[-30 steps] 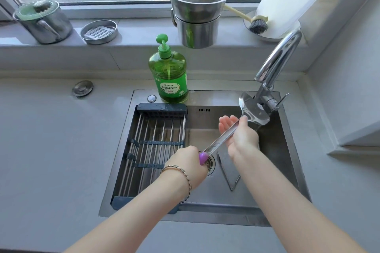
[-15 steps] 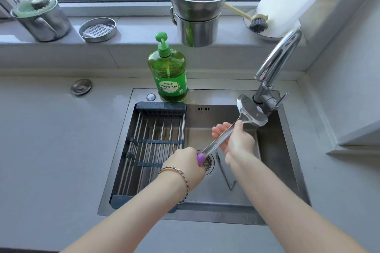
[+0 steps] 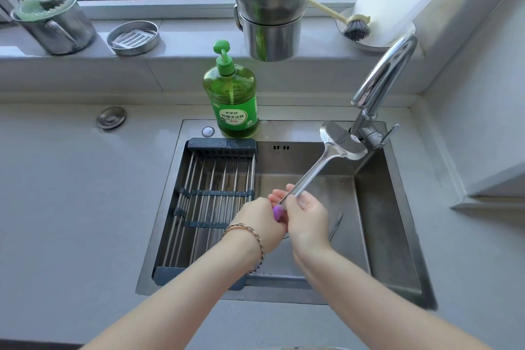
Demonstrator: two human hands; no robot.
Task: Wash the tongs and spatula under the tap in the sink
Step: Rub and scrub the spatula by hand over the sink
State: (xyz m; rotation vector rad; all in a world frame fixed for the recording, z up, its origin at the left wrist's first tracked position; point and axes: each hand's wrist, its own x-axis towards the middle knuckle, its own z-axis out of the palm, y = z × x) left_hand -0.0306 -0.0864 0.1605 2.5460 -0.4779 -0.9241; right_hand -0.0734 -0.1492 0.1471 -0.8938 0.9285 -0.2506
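Note:
A steel spatula [image 3: 315, 167] with a purple handle end slants up over the sink [image 3: 395, 221], its blade just below the tap [image 3: 380, 85]. My left hand [image 3: 262, 221] grips the purple end. My right hand [image 3: 305, 214] wraps around the lower handle right beside it, fingers reaching under the shaft. The tongs [image 3: 336, 226] lie on the sink floor, mostly hidden behind my right hand. I cannot see any water stream from the tap.
A dark drying rack [image 3: 207, 202] fills the sink's left part. A green dish soap bottle [image 3: 231, 94] stands on the sink's back rim. On the sill sit stacked steel pots [image 3: 270, 8], a dish brush [image 3: 355, 27], a soap dish [image 3: 133, 38] and a lidded steel mug [image 3: 54, 24].
My right hand has slid down the spatula's handle from near the blade to next to my left hand. The spatula has stayed slanted under the tap.

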